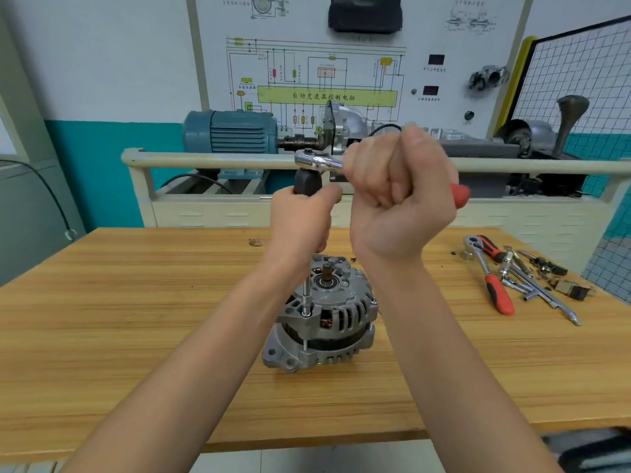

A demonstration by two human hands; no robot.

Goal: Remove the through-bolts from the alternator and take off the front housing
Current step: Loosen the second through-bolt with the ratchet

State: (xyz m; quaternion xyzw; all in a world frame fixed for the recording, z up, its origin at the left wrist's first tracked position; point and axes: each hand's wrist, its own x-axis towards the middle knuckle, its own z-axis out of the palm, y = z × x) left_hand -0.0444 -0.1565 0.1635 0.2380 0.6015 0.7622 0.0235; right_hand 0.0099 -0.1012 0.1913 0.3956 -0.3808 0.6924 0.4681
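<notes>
A grey alternator (324, 322) stands upright on the wooden table (136, 319), shaft end up. A thin socket extension (306, 295) rises from a through-bolt at its left front edge. My left hand (302, 221) grips the black handle (307, 180) on top of that extension. A chrome ratchet head (316, 159) sits on the handle's top. My right hand (399, 196) holds the ratchet's handle in a fist, its red end (460, 196) sticking out to the right. The lower part of the black handle is hidden by my left hand.
Loose tools lie at the table's right: a second red-handled ratchet (491, 278), chrome extensions and sockets (532, 285), small dark parts (573, 290). Behind the table stands a training bench with a rail (211, 158), a blue motor (232, 131) and a wiring board.
</notes>
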